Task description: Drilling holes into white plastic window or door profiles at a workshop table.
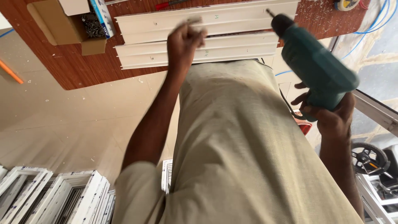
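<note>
Right fingers (304, 98) wrapped tight around the handle of a teal power drill (317, 62), the right hand (331, 114) low on the right, off the table's edge. Drill raised in the air, bit (270, 13) tilted up and left, its tip over the end of the upper white profile (232, 18).

Left fingers (195, 33) bunched together and blurred, with a small pale shape at their tips; cannot tell whether pinched or merely touched. Left hand (184, 41) over the gap between the 2 white profiles, the lower profile (240, 47) just beside the upper 1, both lying lengthwise on the brown table (83, 68). Left arm stretched up from a beige sleeve (137, 191), beige shirt (240, 145) filling the middle of the view.

Farther out on the table: an open cardboard box (54, 20) with dark screws (92, 25) at the left end, a red-handled tool (166, 5) behind the profiles, white shavings scattered near the right end. Blue cable (375, 25) looping off to the right. Stacked white window frames (62, 195) on the beige floor (62, 120) at lower left.
</note>
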